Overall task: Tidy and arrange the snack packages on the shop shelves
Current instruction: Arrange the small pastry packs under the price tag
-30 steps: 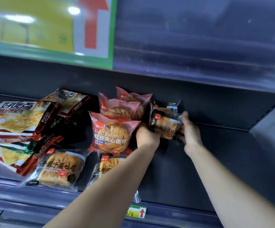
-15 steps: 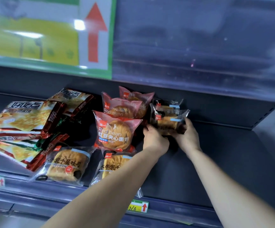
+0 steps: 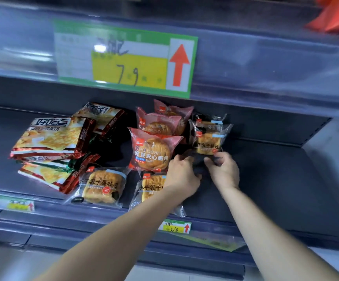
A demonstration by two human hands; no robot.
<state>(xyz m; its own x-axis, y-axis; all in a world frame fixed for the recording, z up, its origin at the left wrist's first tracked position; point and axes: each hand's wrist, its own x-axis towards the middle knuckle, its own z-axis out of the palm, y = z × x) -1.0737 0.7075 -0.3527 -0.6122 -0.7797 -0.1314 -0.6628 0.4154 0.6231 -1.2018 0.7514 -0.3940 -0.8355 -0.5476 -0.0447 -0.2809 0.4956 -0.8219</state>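
Green and yellow, the small price tag [image 3: 175, 227] sits on the front rail of the dark grey shelf [image 3: 266, 179], nearest the camera, and two bare forearms reach over it. Just behind the rail lie two front toast packs [image 3: 101, 185], the right one partly hidden under the left forearm. Further in, the left grip [image 3: 181, 175] has its fingers curled on the dark lower left corner of the held toast pack [image 3: 208, 141], and the right grip [image 3: 223, 171] pinches the lower right edge of the same pack, so both are grasping it. That pack stands upright in mid shelf, just right of a pink red bean bun pack [image 3: 151, 153], which leans upright with two more bun packs [image 3: 158, 124] behind it. Left of the buns, biscuit bags [image 3: 51, 136] lie stacked and skewed. A rear toast pack [image 3: 209, 119] stands right behind the held one. Above, on the upper shelf's rail, hangs a big price sign [image 3: 124, 59] with a red arrow pointing up
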